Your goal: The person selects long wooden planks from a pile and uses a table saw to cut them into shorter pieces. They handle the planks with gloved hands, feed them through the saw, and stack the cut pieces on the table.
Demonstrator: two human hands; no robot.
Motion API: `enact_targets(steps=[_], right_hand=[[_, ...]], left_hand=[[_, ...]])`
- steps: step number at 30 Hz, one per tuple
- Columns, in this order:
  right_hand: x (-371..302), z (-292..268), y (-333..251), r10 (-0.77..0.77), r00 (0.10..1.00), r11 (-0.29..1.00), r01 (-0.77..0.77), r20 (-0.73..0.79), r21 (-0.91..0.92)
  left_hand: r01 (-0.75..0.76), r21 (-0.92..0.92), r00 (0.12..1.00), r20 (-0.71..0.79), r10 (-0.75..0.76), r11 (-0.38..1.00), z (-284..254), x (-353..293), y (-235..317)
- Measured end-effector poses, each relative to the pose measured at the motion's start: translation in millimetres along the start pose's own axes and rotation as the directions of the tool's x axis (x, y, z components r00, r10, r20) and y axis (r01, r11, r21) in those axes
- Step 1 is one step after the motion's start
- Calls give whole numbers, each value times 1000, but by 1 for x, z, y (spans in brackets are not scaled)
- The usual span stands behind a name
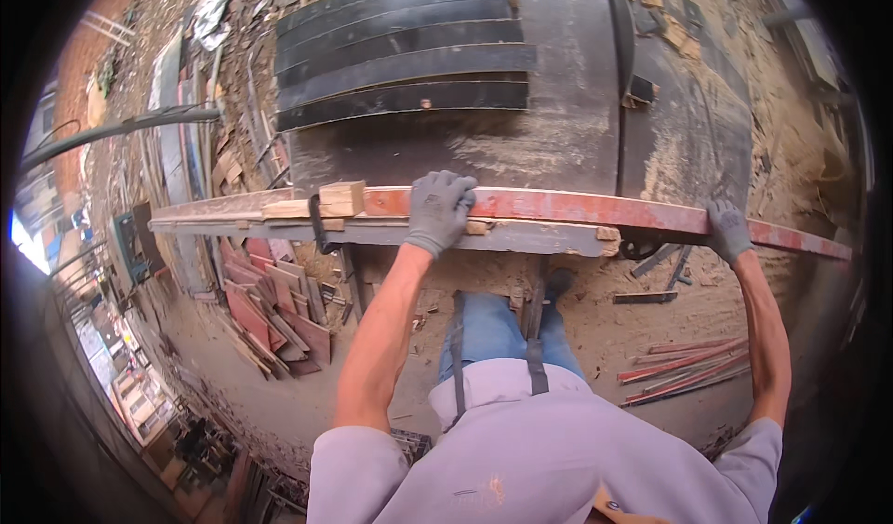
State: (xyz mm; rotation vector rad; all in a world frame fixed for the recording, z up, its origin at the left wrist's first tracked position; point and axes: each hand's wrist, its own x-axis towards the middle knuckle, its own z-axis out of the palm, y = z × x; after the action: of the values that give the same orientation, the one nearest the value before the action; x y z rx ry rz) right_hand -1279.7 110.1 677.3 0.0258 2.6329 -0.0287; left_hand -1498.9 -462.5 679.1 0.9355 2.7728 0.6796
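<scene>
Worktable (pixel 569 105) — dark, dusty, red board (pixel 577 206) across near side, scrap-littered ground (pixel 595 324)

I am seeing my left hand (pixel 441 209) and right hand (pixel 729 229) wearing plain grey gloves (pixel 430 234) that are ending at the wrists. Nearer me than the grip, a pale mauve shirt (pixel 567 440) with short sleeves (pixel 353 463) is carrying a small orange-brown mark (pixel 494 489). Between shirt and grip, two dark straps (pixel 539 375), blue jeans (pixel 491 327) and a dark shoe (pixel 559 284) are showing.
</scene>
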Motion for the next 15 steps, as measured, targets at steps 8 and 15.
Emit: enact_targets(steps=[8,15], right_hand=[[-2,37,26,-100,992,989,91,-77,-113],[-5,14,14,-56,998,998,57,22,-38]], left_hand=[[14,-31,999,35,-12,999,-11,-6,-14],[1,69,1000,0,-1,998,-18,-7,-12]])
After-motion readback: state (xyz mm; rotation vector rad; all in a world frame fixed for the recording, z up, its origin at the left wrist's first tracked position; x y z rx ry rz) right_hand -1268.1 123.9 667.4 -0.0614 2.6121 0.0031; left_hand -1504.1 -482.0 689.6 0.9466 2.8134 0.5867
